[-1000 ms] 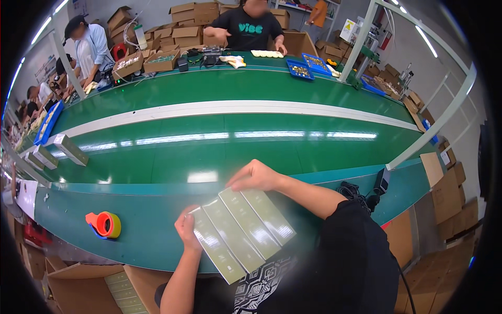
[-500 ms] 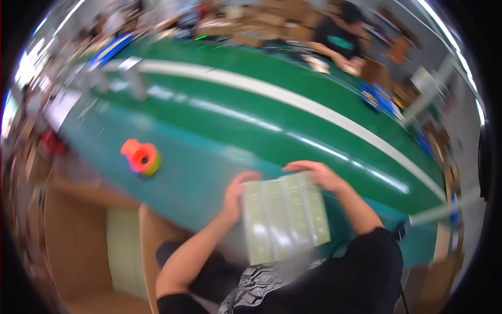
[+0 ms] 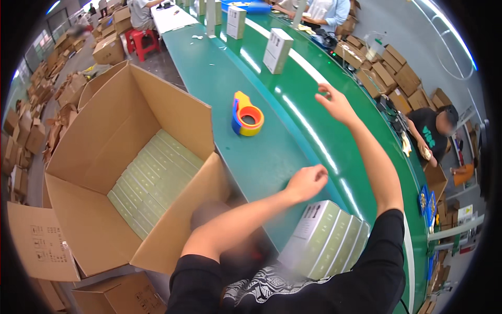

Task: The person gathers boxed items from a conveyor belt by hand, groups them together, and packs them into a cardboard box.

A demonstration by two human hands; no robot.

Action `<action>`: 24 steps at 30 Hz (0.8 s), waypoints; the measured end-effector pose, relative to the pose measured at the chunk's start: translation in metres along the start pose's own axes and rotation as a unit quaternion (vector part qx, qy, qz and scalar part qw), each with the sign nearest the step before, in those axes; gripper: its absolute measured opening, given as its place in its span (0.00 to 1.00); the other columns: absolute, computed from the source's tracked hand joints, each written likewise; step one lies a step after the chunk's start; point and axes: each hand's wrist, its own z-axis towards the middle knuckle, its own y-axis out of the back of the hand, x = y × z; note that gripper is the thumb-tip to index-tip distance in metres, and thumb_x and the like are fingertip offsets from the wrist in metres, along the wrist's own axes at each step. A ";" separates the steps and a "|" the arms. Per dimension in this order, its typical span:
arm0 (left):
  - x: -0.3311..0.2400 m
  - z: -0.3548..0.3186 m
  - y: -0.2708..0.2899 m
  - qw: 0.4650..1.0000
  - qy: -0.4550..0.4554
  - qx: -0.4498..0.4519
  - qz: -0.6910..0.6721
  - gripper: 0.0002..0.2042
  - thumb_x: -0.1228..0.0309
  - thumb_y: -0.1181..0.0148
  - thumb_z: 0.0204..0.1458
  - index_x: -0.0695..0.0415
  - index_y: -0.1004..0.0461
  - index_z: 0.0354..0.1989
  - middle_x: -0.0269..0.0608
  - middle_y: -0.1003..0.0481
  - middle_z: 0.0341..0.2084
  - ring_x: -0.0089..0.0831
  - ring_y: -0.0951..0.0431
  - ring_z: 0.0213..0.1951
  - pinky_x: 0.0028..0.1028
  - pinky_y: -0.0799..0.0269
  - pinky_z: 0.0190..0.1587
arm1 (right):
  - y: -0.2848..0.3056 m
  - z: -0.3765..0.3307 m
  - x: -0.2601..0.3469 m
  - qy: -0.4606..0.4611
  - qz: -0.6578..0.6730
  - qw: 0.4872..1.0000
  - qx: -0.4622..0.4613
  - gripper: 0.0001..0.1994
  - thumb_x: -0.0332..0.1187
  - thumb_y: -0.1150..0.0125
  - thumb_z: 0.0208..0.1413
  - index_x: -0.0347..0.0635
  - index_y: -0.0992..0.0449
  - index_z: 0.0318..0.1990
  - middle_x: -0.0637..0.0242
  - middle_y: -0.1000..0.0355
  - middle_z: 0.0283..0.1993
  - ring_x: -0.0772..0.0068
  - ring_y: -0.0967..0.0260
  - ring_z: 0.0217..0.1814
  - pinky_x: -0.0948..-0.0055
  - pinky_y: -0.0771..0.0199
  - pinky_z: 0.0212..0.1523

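Observation:
My right hand (image 3: 334, 103) reaches out over the green conveyor belt, open and empty, its fingers apart and slightly bent. Ahead of it a pale green and white carton (image 3: 277, 51) stands upright on the belt, not touched. My left hand (image 3: 307, 183) hovers above the near work surface with its fingers curled in; nothing shows in them. Below it, close to my body, several similar cartons (image 3: 334, 243) stand side by side in a row. A red, yellow and blue tape dispenser (image 3: 248, 118) lies on the table beyond my left hand.
A large open cardboard box (image 3: 99, 220) stands at the left, its floor covered with rows of pale green cartons (image 3: 154, 180). Another upright carton (image 3: 236, 23) is farther up the belt. A co-worker (image 3: 430, 136) sits across the belt at right. A red stool (image 3: 144, 44) stands at the far left.
Both hands have let go of the cartons, which now stand near my body. My right hand has moved forward over the belt. The view has swung left, showing more of the box.

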 end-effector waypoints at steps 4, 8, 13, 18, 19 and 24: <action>-0.007 0.005 0.000 0.984 -0.077 -0.015 0.160 0.10 0.68 0.46 0.53 0.59 0.24 0.39 0.47 0.21 0.33 0.45 0.21 0.38 0.40 0.25 0.40 | -0.039 0.115 -0.030 0.065 -0.112 0.981 -0.144 0.34 0.51 0.39 0.55 0.45 0.38 0.67 0.46 0.31 0.59 0.48 0.32 0.60 0.57 0.35 0.62; -0.005 0.004 0.019 0.968 -0.109 -0.066 0.215 0.08 0.69 0.44 0.48 0.59 0.25 0.34 0.47 0.22 0.31 0.47 0.22 0.37 0.43 0.27 0.39 | -0.079 0.196 0.018 -0.042 -0.216 0.957 -0.188 0.38 0.55 0.40 0.54 0.54 0.43 0.70 0.40 0.41 0.66 0.38 0.37 0.63 0.51 0.38 0.64; -0.004 0.004 0.036 0.930 -0.188 -0.045 0.312 0.06 0.69 0.42 0.45 0.57 0.26 0.30 0.45 0.24 0.29 0.45 0.24 0.36 0.44 0.30 0.40 | -0.080 0.241 0.000 -0.112 -0.268 0.945 -0.152 0.37 0.58 0.40 0.53 0.61 0.41 0.69 0.37 0.41 0.65 0.41 0.35 0.62 0.51 0.35 0.61; -0.008 0.006 0.042 0.940 -0.206 -0.095 0.257 0.05 0.69 0.44 0.47 0.57 0.26 0.29 0.44 0.26 0.26 0.45 0.25 0.34 0.43 0.30 0.36 | -0.034 0.196 -0.008 0.007 -0.268 0.935 -0.233 0.30 0.61 0.41 0.52 0.56 0.26 0.58 0.42 0.30 0.50 0.45 0.29 0.53 0.56 0.28 0.54; -0.007 0.003 0.038 0.952 -0.190 -0.114 0.212 0.06 0.69 0.43 0.47 0.57 0.26 0.30 0.44 0.26 0.26 0.45 0.25 0.34 0.43 0.30 0.35 | -0.019 0.182 0.000 0.043 -0.271 0.931 -0.242 0.28 0.61 0.43 0.53 0.55 0.25 0.56 0.43 0.29 0.48 0.45 0.29 0.52 0.56 0.28 0.53; -0.033 0.009 0.069 0.873 -0.362 -0.291 0.146 0.14 0.68 0.41 0.51 0.59 0.29 0.45 0.46 0.29 0.39 0.44 0.31 0.44 0.41 0.38 0.51 | 0.053 0.025 0.095 0.004 -0.174 0.973 -0.153 0.25 0.53 0.46 0.55 0.37 0.19 0.40 0.49 0.21 0.39 0.53 0.22 0.43 0.60 0.25 0.46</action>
